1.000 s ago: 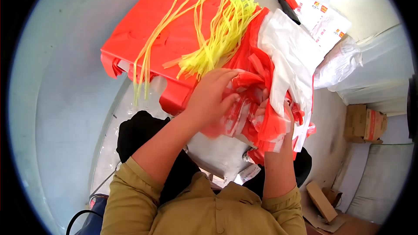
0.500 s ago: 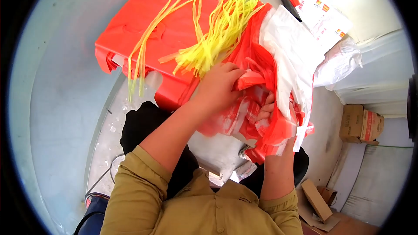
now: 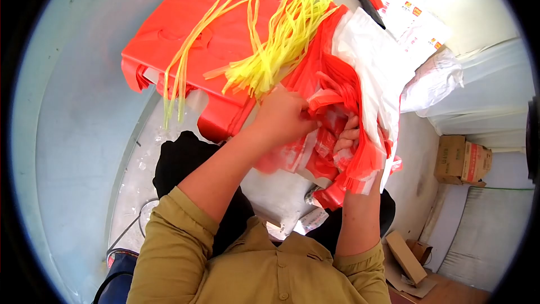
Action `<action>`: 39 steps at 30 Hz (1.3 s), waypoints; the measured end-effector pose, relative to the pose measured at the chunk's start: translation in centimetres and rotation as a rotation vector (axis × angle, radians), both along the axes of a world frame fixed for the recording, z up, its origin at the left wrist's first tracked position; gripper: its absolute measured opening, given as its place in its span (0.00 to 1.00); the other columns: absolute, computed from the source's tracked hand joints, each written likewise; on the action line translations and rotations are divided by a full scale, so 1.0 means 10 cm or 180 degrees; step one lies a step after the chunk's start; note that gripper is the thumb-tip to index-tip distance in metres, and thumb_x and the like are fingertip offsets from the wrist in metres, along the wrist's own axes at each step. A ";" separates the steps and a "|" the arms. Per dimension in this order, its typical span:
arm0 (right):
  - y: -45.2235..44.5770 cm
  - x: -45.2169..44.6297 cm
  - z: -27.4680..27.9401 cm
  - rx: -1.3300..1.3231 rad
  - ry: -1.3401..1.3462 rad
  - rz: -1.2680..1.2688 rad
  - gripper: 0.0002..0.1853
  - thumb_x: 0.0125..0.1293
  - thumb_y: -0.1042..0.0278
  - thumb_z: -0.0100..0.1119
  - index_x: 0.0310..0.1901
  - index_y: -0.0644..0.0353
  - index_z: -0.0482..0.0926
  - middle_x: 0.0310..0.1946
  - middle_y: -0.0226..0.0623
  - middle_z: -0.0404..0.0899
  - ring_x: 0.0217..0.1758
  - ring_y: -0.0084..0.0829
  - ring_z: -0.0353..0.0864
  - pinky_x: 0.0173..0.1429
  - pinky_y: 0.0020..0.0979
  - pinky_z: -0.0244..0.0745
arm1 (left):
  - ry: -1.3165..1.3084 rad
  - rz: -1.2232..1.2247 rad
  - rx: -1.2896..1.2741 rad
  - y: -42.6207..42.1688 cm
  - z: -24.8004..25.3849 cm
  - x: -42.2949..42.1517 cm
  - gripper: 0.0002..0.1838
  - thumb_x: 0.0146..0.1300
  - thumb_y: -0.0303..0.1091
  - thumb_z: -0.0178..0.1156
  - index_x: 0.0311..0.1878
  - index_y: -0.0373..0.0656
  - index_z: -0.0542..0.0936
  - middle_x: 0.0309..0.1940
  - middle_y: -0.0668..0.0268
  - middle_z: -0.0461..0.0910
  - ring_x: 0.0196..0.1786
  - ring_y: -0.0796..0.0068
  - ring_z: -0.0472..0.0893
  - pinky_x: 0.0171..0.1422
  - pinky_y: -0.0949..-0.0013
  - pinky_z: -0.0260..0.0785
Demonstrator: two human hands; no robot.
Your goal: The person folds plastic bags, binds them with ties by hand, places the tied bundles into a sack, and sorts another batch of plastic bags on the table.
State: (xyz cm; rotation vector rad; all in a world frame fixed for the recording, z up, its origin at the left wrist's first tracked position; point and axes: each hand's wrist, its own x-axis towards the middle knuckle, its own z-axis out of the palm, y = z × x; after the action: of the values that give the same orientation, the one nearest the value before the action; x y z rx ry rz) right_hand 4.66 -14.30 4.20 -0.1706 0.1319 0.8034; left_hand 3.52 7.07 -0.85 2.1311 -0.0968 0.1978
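My left hand (image 3: pixel 286 114) is closed, its fingertips pinched together at the edge of a bunch of thin red plastic bags (image 3: pixel 332 101). My right hand (image 3: pixel 347 134) reaches up from below into the same bunch, fingers curled around the folded plastic; its palm and wrist are hidden by the bags. A white plastic bag layer (image 3: pixel 371 50) lies against the red ones and hangs down over my right wrist. Just beyond my left hand a bundle of yellow plastic strips (image 3: pixel 281 39) rests on a large red plastic stack (image 3: pixel 169 39).
Several loose yellow strips (image 3: pixel 188 50) drape over the stack's near edge. White printed sacks (image 3: pixel 416 19) stand at the back right. Cardboard boxes (image 3: pixel 453 159) sit on the floor to the right, and a flattened carton (image 3: pixel 408 259) lies nearer. A pale blue wall (image 3: pixel 79 135) borders the left.
My left hand has moved slightly down from the upper red fold, and its fingertips are now lower on the bunch. My right hand keeps its hold. The view has shifted a little.
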 end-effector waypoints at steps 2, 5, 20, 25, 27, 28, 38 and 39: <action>-0.02 0.01 -0.01 -0.0053 0.0025 -0.0012 0.27 0.72 0.53 0.59 0.65 0.64 0.72 0.55 0.41 0.83 0.46 0.32 0.85 0.51 0.33 0.77 | -0.0467 -0.0115 0.0211 0.00 0.01 -0.02 0.14 0.49 0.44 0.74 0.33 0.45 0.87 0.35 0.59 0.84 0.41 0.54 0.82 0.47 0.56 0.76; 0.01 -0.01 0.03 -0.0018 0.0004 0.0104 0.27 0.72 0.54 0.59 0.64 0.65 0.72 0.55 0.40 0.83 0.46 0.32 0.85 0.51 0.33 0.77 | -0.0996 -0.0577 0.0300 0.04 -0.03 -0.07 0.15 0.50 0.43 0.72 0.37 0.44 0.87 0.34 0.59 0.83 0.39 0.54 0.82 0.46 0.55 0.75; -0.09 0.01 -0.17 0.0348 -0.0051 0.0396 0.38 0.63 0.46 0.67 0.66 0.65 0.71 0.59 0.42 0.80 0.44 0.28 0.84 0.47 0.27 0.79 | -0.0931 0.0383 -0.1504 0.04 0.13 0.00 0.10 0.65 0.32 0.61 0.45 0.37 0.82 0.41 0.55 0.82 0.47 0.59 0.82 0.52 0.61 0.73; -0.01 -0.20 0.08 -0.1728 -0.0297 -0.0410 0.33 0.69 0.44 0.57 0.66 0.62 0.70 0.54 0.50 0.80 0.35 0.29 0.82 0.36 0.27 0.79 | -0.0688 -0.0477 -0.0616 -0.04 0.12 0.05 0.09 0.61 0.29 0.58 0.42 0.37 0.82 0.43 0.55 0.80 0.52 0.52 0.77 0.59 0.56 0.70; 0.07 -0.24 0.12 -0.2514 -0.0494 -0.0574 0.26 0.77 0.51 0.47 0.69 0.59 0.67 0.52 0.46 0.80 0.40 0.33 0.82 0.41 0.31 0.80 | -0.0815 -0.0491 -0.0787 -0.08 0.07 0.10 0.12 0.63 0.31 0.56 0.47 0.37 0.81 0.47 0.52 0.79 0.54 0.50 0.75 0.61 0.55 0.69; 0.03 -0.26 0.07 -0.2948 -0.0744 -0.0537 0.25 0.80 0.54 0.44 0.70 0.58 0.66 0.53 0.44 0.79 0.44 0.34 0.82 0.46 0.33 0.80 | -0.0877 -0.0496 -0.0871 -0.09 0.05 0.11 0.14 0.65 0.32 0.55 0.50 0.37 0.81 0.48 0.51 0.78 0.55 0.49 0.74 0.62 0.55 0.68; -0.10 -0.18 0.19 -0.4660 -0.4341 -0.1025 0.24 0.72 0.54 0.54 0.64 0.57 0.73 0.54 0.39 0.82 0.57 0.42 0.81 0.60 0.41 0.76 | -0.0753 -0.0669 -0.0271 -0.08 0.00 0.12 0.11 0.57 0.35 0.57 0.32 0.38 0.84 0.36 0.55 0.83 0.50 0.49 0.77 0.61 0.50 0.69; -0.08 -0.18 0.25 -0.5525 -0.5450 -0.1121 0.23 0.70 0.54 0.57 0.62 0.56 0.76 0.52 0.39 0.84 0.56 0.43 0.82 0.58 0.42 0.77 | -0.0702 -0.0724 -0.0027 -0.07 0.04 0.11 0.11 0.57 0.35 0.57 0.31 0.39 0.84 0.33 0.55 0.83 0.47 0.49 0.78 0.62 0.50 0.68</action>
State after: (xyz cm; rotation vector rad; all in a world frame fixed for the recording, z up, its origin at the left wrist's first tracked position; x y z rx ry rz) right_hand 2.88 -15.05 6.71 -2.2927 -0.7998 -0.2350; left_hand 4.59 6.39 -0.49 2.0643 -0.4640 0.2970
